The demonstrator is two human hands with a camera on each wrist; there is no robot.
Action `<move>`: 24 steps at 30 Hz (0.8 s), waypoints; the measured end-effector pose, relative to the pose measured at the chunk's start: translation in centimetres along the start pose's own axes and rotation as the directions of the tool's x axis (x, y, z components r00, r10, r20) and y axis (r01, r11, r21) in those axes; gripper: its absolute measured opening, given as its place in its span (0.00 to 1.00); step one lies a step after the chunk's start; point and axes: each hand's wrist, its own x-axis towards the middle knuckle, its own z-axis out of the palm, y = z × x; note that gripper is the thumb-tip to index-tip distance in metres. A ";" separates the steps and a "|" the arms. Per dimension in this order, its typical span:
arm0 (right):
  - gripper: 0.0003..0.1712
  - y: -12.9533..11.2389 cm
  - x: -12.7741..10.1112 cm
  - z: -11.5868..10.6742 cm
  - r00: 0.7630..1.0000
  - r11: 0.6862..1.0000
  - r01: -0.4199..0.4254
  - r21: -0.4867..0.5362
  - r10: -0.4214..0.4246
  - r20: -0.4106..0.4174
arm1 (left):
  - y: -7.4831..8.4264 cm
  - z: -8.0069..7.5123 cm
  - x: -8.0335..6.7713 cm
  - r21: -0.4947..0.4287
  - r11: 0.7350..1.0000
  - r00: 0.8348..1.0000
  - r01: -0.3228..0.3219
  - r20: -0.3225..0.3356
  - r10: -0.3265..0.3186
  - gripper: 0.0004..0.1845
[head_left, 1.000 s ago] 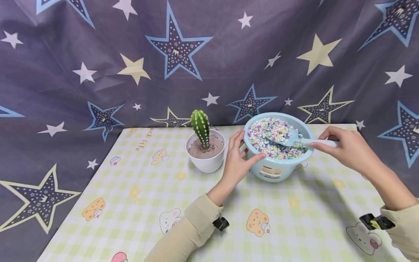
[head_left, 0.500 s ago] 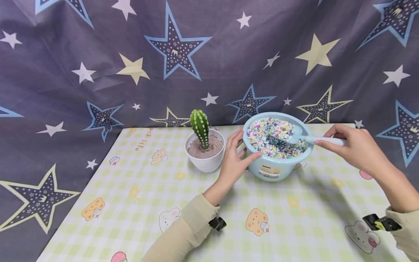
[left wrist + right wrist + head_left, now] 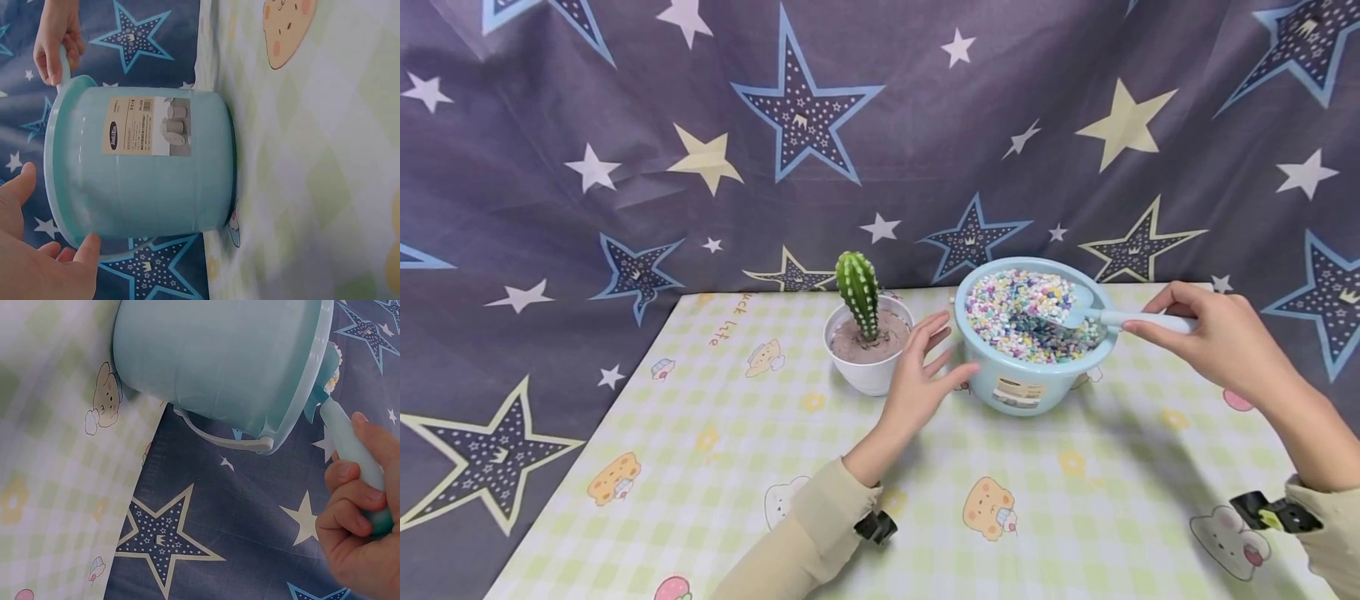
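Your right hand (image 3: pixel 1221 337), to the right of the bucket (image 3: pixel 1056 387), has its fingers clamped on the handle of the scoop (image 3: pixel 1088 317), whose bead-filled head sits inside the bucket's rim among more coloured beads (image 3: pixel 996 312). Your left hand (image 3: pixel 916 387), fingers apart, is just left of the bucket; you cannot tell whether it touches. Farther left of the bucket, a cactus (image 3: pixel 859 292) stands in a white pot (image 3: pixel 867 377).

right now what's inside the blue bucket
Small multicoloured pellets lie inside the blue bucket; above them, the scoop carries more. The scoop covers some pellets, and the top layer covers everything below, so the bucket's floor can't be seen.
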 end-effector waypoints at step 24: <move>0.11 -0.9 -0.1 0.1 1.000 0.999 0.002 0.032 -0.002 -0.003 | 0.4 -5.6 -2.1 0.084 0.995 0.993 -0.062 -0.094 0.070 0.37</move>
